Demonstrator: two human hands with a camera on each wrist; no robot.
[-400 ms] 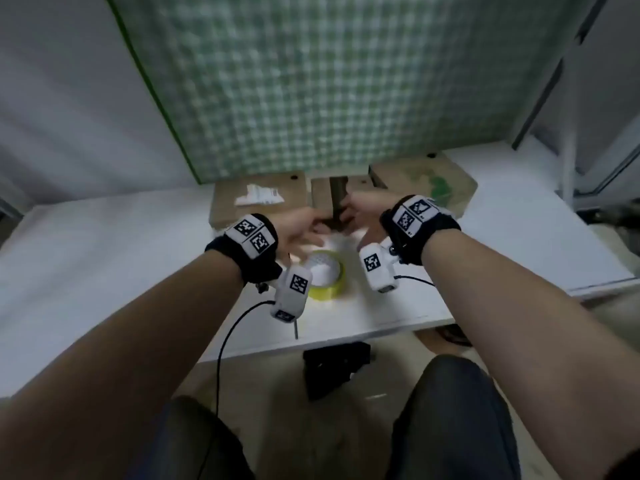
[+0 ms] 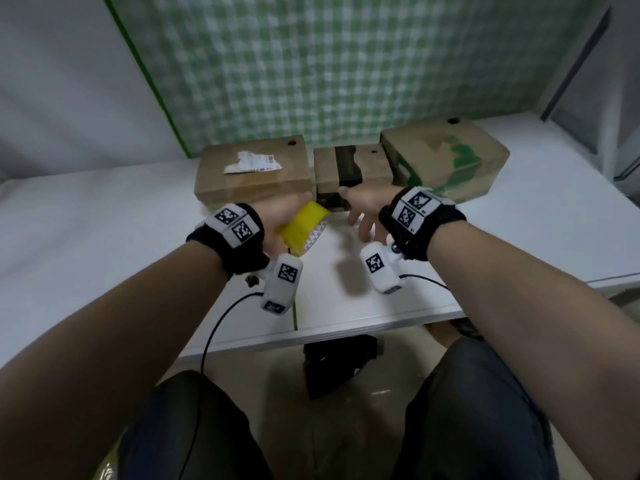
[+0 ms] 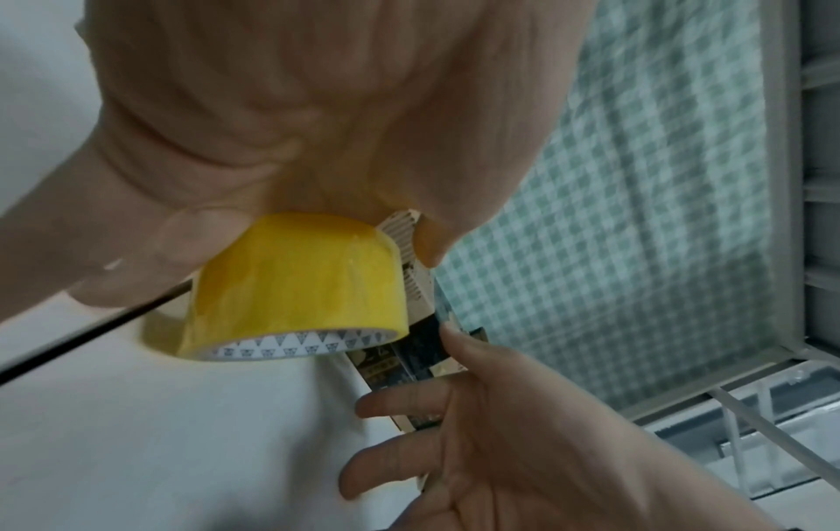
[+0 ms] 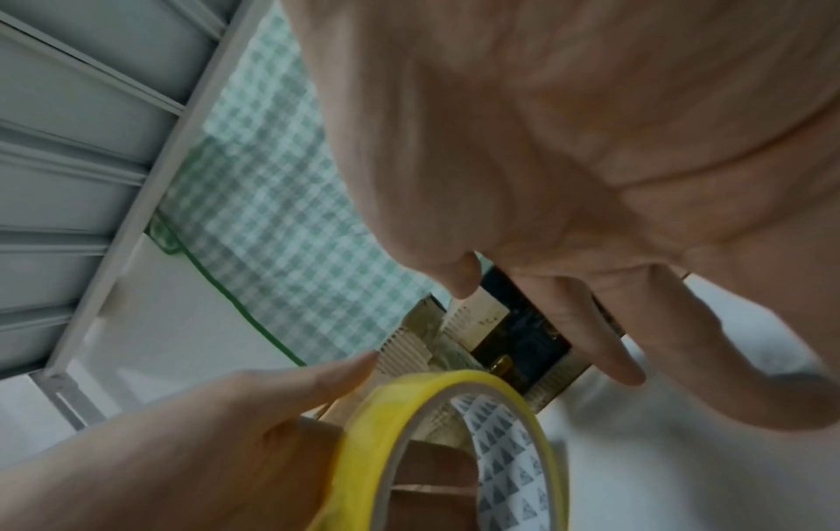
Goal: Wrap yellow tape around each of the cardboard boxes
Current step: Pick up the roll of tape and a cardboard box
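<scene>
left hand point(image 2: 282, 220) curls thumb and fingers around the yellow tape roll point(image 2: 304, 227), holding it tilted just above the white table point(image 2: 138, 216), near the front edge of the middle box. right hand point(image 2: 367, 209) holds nothing, its fingers loosely spread, fingertips at or just short of the small cardboard box with the black band point(image 2: 351, 168); contact cannot be confirmed. this box stands at the far side of the table, between the labelled cardboard box point(image 2: 254, 168) on the left and the green-printed cardboard box point(image 2: 446, 154) on the right, all three close against the green checked backdrop point(image 2: 346, 64). no yellow tape shows on any box. judgement: the roll is light and stiff, best held across its outer face and core; the free end is thin and sticky, needing a fingertip pinch. the boxes look light and rigid, likely to slide unless steadied by their edges.
</scene>
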